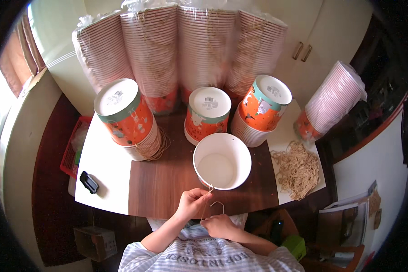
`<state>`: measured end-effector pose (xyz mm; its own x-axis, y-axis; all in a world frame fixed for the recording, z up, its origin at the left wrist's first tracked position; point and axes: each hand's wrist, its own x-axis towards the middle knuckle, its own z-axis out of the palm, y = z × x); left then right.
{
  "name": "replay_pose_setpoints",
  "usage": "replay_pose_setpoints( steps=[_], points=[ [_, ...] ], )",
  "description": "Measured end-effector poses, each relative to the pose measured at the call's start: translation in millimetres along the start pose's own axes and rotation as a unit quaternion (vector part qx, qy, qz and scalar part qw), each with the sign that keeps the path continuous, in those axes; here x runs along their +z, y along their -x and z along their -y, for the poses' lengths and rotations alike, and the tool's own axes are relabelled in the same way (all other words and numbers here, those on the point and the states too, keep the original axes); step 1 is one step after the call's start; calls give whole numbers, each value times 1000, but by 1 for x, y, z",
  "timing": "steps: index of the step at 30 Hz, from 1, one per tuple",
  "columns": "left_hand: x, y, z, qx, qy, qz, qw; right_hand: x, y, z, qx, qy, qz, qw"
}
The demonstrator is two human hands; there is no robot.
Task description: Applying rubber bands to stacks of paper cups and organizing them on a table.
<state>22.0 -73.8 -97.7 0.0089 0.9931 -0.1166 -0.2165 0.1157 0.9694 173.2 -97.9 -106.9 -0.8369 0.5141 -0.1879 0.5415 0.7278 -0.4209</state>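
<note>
A white-lined paper bucket stands mouth up near the table's front edge, with a small hole showing in its far wall. At its near rim my left hand is closed in a pinch on a thin beige cord, which forms a small loop there. The cord runs down toward my right hand, just below the table edge. My right hand is closed around a thin metal hook; its curved end sticks up above the fingers, and its handle is hidden in the grip.
Upside-down orange buckets stand stacked behind, cords hanging beside the left stack. Farther back rise tall plastic-wrapped bucket stacks; another wrapped stack leans at right. A heap of beige cords lies right, a small black object left.
</note>
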Motion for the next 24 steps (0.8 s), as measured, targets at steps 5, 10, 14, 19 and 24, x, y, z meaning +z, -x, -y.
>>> replay_pose_setpoints(
  steps=[5, 10, 14, 19, 24],
  points=[
    [4, -14, -14, -42, 65, 7, 997, 6, 1, 3, -14, 26, 89, 996],
    [3, -23, -10, -47, 95, 15, 994, 4, -2, 2, 2, 20, 123, 992],
    [2, -29, -13, -75, 148, 22, 986, 9, -3, -3, -11, -15, 119, 993],
    [-2, -41, -19, -163, 187, 46, 968, 1, -8, -2, -16, -18, 129, 991],
    [-8, -52, -10, -167, 264, 85, 946, 8, -7, -6, -47, -38, 76, 995]
  ],
)
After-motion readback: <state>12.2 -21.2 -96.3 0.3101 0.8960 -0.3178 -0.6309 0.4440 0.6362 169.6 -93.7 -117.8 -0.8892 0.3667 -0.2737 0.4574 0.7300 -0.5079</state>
